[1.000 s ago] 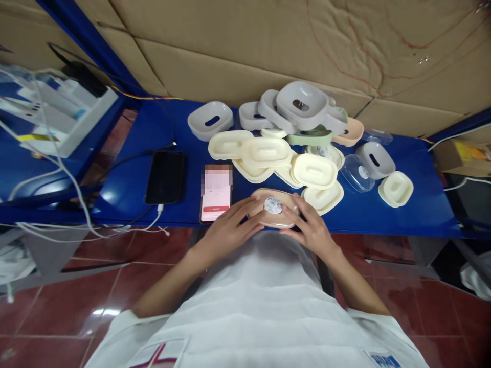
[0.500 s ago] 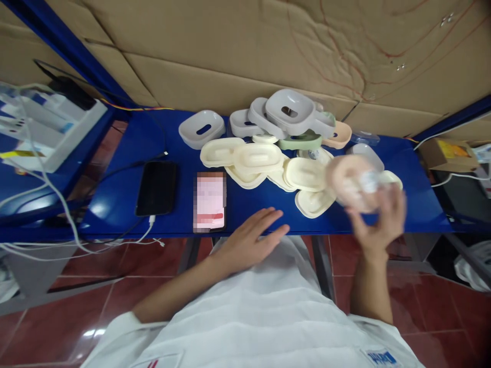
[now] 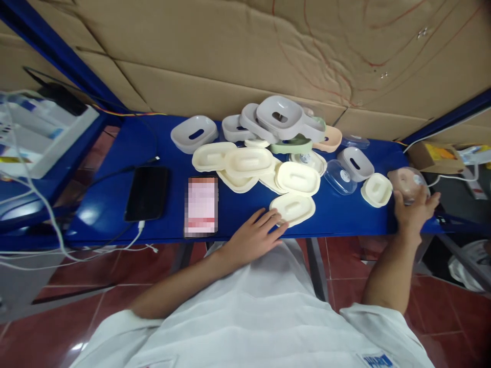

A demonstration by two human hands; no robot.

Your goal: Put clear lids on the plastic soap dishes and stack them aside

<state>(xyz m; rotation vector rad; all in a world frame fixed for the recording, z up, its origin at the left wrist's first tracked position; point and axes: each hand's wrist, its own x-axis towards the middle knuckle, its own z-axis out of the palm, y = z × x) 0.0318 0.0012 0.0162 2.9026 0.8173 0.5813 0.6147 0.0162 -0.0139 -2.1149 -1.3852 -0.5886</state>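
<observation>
At the right end of the blue table, my right hand (image 3: 414,217) has its fingers around the near side of a peach soap dish (image 3: 404,180) with a clear lid. Just left of it sits a small cream piece (image 3: 377,189). My left hand (image 3: 255,237) lies at the table's front edge, fingers stretched out and holding nothing. Its fingertips reach the edge of a cream oval tray (image 3: 293,208); whether they press on it I cannot tell. Behind that tray, several cream pieces (image 3: 251,161) overlap in a pile.
Grey dishes (image 3: 279,113) are heaped at the back with a green one (image 3: 292,145) and a peach one (image 3: 328,139). A clear cover (image 3: 340,177) lies right of them. Two phones, one lit (image 3: 201,207) and one dark (image 3: 147,193), lie left among cables. A cardboard box (image 3: 437,157) stands far right.
My right hand has carried the peach soap dish rightward to the table's right end. My left hand stays at the front edge. The view has shifted slightly.
</observation>
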